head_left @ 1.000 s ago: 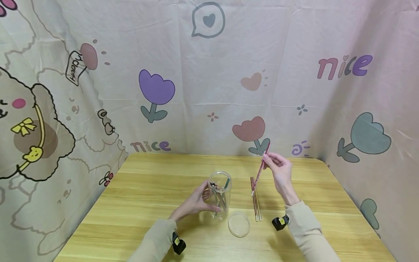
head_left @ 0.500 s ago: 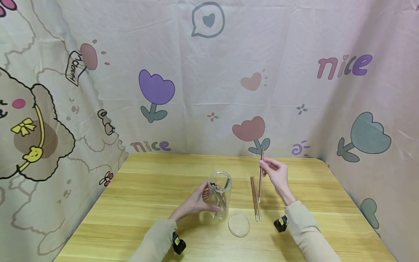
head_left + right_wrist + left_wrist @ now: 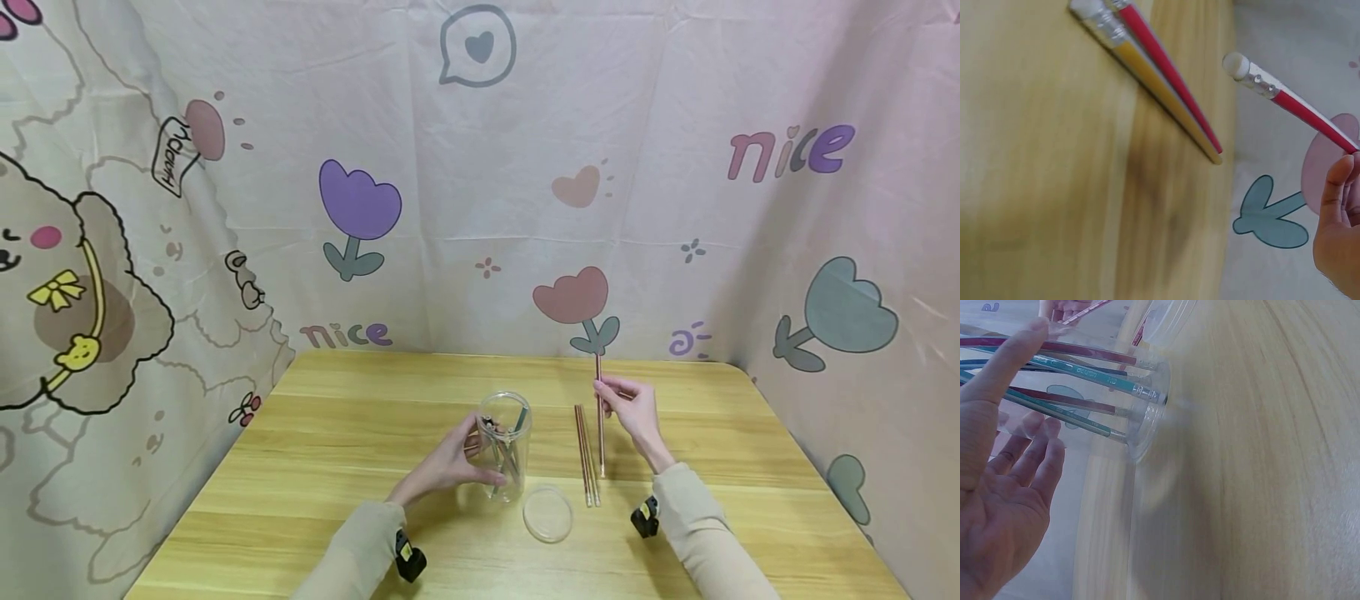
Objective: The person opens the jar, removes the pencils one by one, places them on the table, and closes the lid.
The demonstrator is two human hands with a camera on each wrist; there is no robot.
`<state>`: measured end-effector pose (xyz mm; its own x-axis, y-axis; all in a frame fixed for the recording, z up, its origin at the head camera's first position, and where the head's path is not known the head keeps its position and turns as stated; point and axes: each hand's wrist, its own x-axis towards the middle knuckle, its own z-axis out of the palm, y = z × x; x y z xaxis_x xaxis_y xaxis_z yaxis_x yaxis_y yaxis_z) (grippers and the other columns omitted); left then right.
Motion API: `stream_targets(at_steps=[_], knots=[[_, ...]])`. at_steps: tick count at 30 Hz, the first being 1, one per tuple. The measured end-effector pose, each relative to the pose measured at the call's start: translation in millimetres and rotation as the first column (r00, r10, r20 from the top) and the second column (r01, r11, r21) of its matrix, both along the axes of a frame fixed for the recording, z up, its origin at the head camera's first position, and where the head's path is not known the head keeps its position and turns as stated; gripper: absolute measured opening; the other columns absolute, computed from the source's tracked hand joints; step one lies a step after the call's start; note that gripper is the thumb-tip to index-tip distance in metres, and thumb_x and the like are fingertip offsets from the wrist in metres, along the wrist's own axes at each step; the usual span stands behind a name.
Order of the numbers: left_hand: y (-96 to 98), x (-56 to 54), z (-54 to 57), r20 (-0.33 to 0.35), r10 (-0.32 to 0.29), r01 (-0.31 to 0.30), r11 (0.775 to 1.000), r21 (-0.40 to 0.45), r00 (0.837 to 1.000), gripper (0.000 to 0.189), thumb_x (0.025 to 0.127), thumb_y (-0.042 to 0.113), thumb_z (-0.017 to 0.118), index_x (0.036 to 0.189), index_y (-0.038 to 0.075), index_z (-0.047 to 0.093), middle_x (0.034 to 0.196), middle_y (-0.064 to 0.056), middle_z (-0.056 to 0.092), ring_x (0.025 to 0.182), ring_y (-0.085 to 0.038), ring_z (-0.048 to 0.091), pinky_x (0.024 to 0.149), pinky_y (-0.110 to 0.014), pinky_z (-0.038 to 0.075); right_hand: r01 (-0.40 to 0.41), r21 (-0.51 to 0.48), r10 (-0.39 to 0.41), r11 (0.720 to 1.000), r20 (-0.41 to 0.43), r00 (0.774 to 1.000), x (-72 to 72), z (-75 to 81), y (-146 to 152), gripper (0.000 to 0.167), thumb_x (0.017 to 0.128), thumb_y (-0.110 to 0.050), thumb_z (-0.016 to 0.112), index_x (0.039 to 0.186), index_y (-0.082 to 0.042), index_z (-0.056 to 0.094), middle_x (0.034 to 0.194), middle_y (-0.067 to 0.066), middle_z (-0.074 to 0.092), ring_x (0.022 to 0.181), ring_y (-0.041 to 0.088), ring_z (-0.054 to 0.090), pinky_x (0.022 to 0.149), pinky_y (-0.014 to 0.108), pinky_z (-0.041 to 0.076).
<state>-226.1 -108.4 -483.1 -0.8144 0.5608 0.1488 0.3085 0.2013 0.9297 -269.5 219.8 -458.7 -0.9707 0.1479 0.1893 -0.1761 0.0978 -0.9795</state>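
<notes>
My left hand (image 3: 450,461) grips a clear plastic jar (image 3: 524,454) that stands upright on the table, fingers and thumb around its side. Several pencils lean inside it, among them a teal pencil (image 3: 1097,376) and a dark red pencil (image 3: 1066,348), eraser ends down in the left wrist view. My right hand (image 3: 633,410) pinches a red pencil (image 3: 1310,114) near its upper end, its white eraser pointing down toward the table. Just left of that pencil, a yellow pencil (image 3: 1160,87) and another red pencil (image 3: 1163,62) lie side by side on the table.
The jar's round clear lid (image 3: 547,515) lies flat in front of the jar, close to the loose pencils. A wood-grain table (image 3: 337,417) carries everything. A printed cloth (image 3: 480,167) hangs behind its far edge and along the sides.
My right hand has come down and slightly left. The pencil in it has swung from tilted across the loose pencils to nearly upright at their right. My left hand and the jar stay put.
</notes>
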Motion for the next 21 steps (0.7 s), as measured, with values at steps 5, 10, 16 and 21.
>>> stream_targets(at_steps=[5, 10, 16, 21], knots=[[-0.2, 0.2, 0.6, -0.001, -0.001, 0.001, 1.0, 0.009, 1.0, 0.092, 0.073, 0.012, 0.09, 0.147, 0.0, 0.035, 0.143, -0.019, 0.055, 0.137, -0.043, 0.051, 0.118, -0.05, 0.044, 0.005, 0.043, -0.007, 0.999, 0.032, 0.999, 0.4, -5.0, 0, 0.036, 0.093, -0.01, 0.072, 0.117, 0.016, 0.065, 0.069, -0.012, 0.07, 0.057, 0.002, 0.058, 0.054, 0.019, 0.057], [-0.3, 0.3, 0.7, -0.007, -0.001, 0.001, 1.0, 0.01, 1.0, 0.092, 0.074, 0.012, 0.09, 0.147, 0.001, 0.035, 0.143, -0.019, 0.055, 0.137, -0.043, 0.052, 0.117, -0.05, 0.045, -0.007, 0.047, 0.005, 0.999, 0.056, 0.998, 0.1, -10.1, 2, 0.037, 0.093, -0.01, 0.072, 0.119, 0.015, 0.064, 0.07, -0.013, 0.07, 0.057, 0.002, 0.059, 0.054, 0.018, 0.057], [-0.3, 0.3, 1.3, -0.008, -0.006, 0.006, 1.0, 0.008, 1.0, 0.091, 0.074, 0.013, 0.09, 0.146, 0.0, 0.036, 0.144, -0.019, 0.054, 0.137, -0.043, 0.051, 0.117, -0.05, 0.044, -0.017, 0.033, 0.014, 0.999, 0.071, 0.997, -0.6, -17.3, 3, 0.036, 0.093, -0.007, 0.071, 0.118, 0.017, 0.063, 0.07, -0.012, 0.071, 0.058, 0.002, 0.059, 0.055, 0.017, 0.057], [-0.1, 0.5, 1.5, 0.004, -0.005, 0.005, 1.0, 0.011, 1.0, 0.09, 0.074, 0.012, 0.09, 0.145, -0.001, 0.036, 0.143, -0.018, 0.054, 0.137, -0.042, 0.051, 0.118, -0.049, 0.044, -0.024, 0.036, 0.02, 0.999, 0.097, 0.995, -0.6, -21.5, 3, 0.035, 0.093, -0.005, 0.069, 0.12, 0.017, 0.062, 0.07, -0.012, 0.071, 0.059, 0.001, 0.059, 0.057, 0.016, 0.058]])
